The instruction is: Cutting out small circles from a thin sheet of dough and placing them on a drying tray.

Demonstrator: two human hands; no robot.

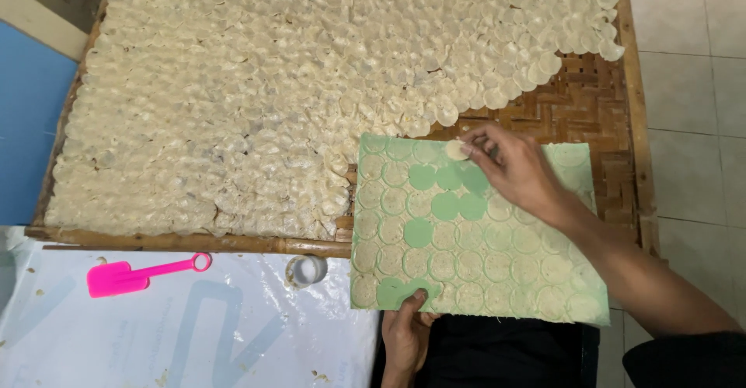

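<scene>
My left hand [407, 327] grips the near edge of a green board [426, 232], thumb on top, holding it over the tray's corner. Several thin pale round discs [497, 265] cover the board, with bare green circles where discs are gone. My right hand [513, 166] reaches across the board's far edge and pinches one pale disc [456, 150] between thumb and fingers. Just beyond it lies a woven bamboo tray [590, 108], most of it covered with overlapping rows of the same pale discs [256, 92].
A pink plastic scraper [128, 277] lies on a white plastic sheet [194, 333] at the near left. A small round white cup [308, 270] sits by the tray's bamboo frame. Tiled floor [691, 85] shows at the right, a blue surface [27, 116] at the left.
</scene>
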